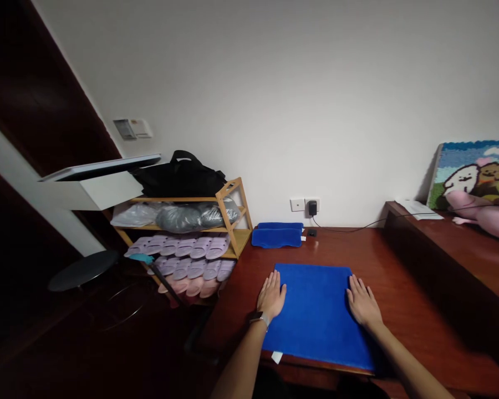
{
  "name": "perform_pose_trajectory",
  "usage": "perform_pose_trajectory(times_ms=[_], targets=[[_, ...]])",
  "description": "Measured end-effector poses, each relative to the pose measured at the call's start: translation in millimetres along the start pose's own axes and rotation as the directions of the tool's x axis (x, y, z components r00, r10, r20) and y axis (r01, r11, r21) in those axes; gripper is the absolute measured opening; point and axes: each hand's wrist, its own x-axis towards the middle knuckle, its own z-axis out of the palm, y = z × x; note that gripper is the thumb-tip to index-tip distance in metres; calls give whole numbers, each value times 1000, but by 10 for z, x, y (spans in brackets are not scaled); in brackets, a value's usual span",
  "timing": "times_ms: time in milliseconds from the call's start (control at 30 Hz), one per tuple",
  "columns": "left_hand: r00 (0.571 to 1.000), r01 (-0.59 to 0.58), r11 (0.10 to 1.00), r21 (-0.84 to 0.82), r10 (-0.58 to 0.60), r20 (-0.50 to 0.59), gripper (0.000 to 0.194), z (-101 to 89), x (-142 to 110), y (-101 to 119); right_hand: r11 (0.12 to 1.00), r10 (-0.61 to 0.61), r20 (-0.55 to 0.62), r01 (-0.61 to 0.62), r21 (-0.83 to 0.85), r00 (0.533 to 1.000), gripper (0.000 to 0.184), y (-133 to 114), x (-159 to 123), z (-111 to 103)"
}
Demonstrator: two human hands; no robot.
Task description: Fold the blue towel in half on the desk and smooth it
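Observation:
A blue towel point(316, 316) lies spread flat on the brown wooden table point(403, 310), its near edge at the table's front edge. A white tag point(276, 357) sticks out at its near left corner. My left hand point(271, 295), with a watch on the wrist, rests flat along the towel's left edge, fingers stretched out. On the opposite side my right hand point(362, 302) lies flat at the right edge, fingers extended. Neither hand grips anything. Further back on the table are folded blue towels point(276, 237) with small white tags.
A black plug point(312, 208) sits in the wall socket, its cord running right. A raised brown ledge point(461, 255) on the right bears a pink plush toy point(488, 216) and a colourful picture point(474, 166). Left of the table stands a wooden rack point(233, 221) with slippers and a black bag point(183, 177).

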Motion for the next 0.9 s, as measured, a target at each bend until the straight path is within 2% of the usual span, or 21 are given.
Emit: perform_pose_trajectory(times_ms=[167,300,467,533,600,667,733,767,833,900], targets=[[1000,-2,1000,2,2,-1,68,26,18,-3,1000,-28,13,28,-2,1000,69,19,-268,122],[1000,-6,1000,7,6,-1,68,33,35,-11,1000,-17,5,17,-7,1000,68,-10,-360,121],[995,22,999,26,-24,100,69,-143,148,-4,999,-22,7,22,45,1000,68,-26,-348,69],[996,24,999,36,-27,89,70,-208,179,180,998,-21,6,20,51,1000,68,-27,-343,62],[998,-37,999,19,36,43,70,-200,142,547,998,-17,9,17,56,1000,67,-27,-344,57],[984,-179,983,-32,179,8,71,-98,24,1040,998,-20,17,19,57,1000,67,-21,-351,50],[938,-345,933,-97,347,4,71,63,-143,1517,999,-40,32,38,39,999,67,-9,-362,43],[920,-389,913,-126,392,3,71,144,-227,1701,998,-58,40,57,22,998,66,-3,-367,40],[908,-413,896,-163,419,6,70,263,-367,1890,996,-85,45,85,-4,995,65,5,-374,36],[915,-395,902,-172,403,12,71,291,-456,1825,997,-78,33,78,-5,996,65,1,-376,34]])
